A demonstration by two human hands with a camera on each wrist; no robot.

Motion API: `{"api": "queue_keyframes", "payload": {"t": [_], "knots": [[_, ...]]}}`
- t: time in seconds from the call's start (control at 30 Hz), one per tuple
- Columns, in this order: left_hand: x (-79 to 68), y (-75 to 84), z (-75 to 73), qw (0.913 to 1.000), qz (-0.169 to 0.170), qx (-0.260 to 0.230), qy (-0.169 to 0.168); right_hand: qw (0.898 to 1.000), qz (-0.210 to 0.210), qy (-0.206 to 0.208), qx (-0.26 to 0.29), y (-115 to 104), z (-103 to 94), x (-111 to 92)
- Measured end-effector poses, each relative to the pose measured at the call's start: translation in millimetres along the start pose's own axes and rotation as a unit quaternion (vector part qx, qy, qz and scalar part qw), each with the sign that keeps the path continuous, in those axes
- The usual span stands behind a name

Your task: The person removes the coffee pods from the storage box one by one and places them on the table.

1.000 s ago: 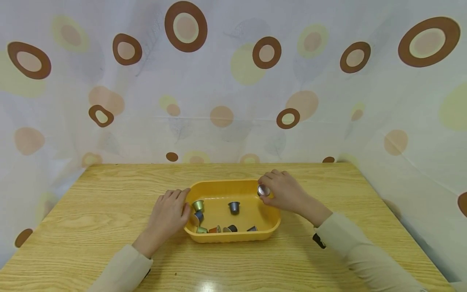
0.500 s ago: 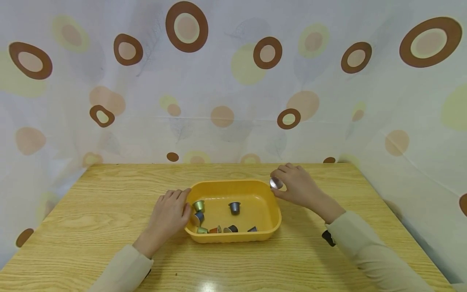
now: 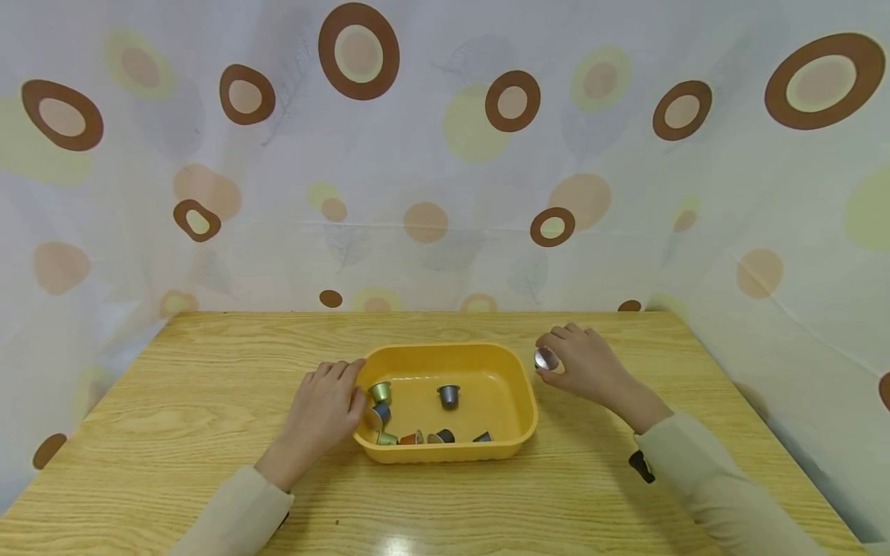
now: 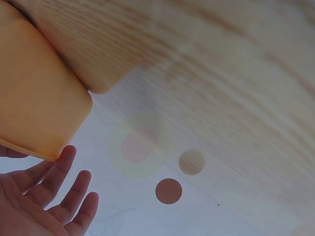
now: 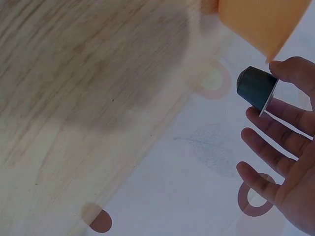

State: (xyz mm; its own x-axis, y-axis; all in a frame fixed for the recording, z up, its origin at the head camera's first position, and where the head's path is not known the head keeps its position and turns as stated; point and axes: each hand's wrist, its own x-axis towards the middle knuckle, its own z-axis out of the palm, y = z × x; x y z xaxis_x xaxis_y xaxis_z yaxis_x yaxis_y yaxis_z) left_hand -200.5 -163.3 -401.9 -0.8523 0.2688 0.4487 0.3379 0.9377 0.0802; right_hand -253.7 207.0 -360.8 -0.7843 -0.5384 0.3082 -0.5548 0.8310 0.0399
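A coffee capsule (image 5: 256, 88), dark with a silver lid, is pinched by its rim between the thumb and fingers of my right hand (image 3: 587, 369). The lid (image 3: 545, 359) faces the head camera, just right of a yellow plastic basin (image 3: 445, 455). My left hand (image 3: 323, 405) holds the basin's left rim, its fingertips at the edge in the left wrist view. Inside the basin lie several more capsules: a grey one (image 3: 449, 396) near the middle, a green one (image 3: 380, 392) and a blue one (image 3: 380, 415) by the left wall. Others along the front wall are partly hidden.
The basin stands on a wood-grain table (image 3: 208, 386). Behind and beside the table hangs a white sheet (image 3: 424, 154) with brown, peach and yellow circles. Bare wood shows to the right of the basin, under the right hand and sleeve (image 3: 695, 455).
My right hand has carried the capsule from over the basin's right end, out past the rim to the right, then slightly down. The left hand has stayed on the rim.
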Motion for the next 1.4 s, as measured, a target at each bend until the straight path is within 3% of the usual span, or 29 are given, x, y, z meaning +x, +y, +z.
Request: {"api": "queue_keyframes", "payload": {"t": [0.3, 1.4], "knots": [[-0.2, 0.5, -1.5, 1.0000, 0.003, -0.002, 0.001, 0.999, 0.017, -0.039, 0.008, 7, 14.0, -11], [0.7, 0.6, -2.1, 0.9999, 0.001, -0.010, -0.002, 0.998, 0.022, -0.048, 0.029, 13, 28.9, -22]]}}
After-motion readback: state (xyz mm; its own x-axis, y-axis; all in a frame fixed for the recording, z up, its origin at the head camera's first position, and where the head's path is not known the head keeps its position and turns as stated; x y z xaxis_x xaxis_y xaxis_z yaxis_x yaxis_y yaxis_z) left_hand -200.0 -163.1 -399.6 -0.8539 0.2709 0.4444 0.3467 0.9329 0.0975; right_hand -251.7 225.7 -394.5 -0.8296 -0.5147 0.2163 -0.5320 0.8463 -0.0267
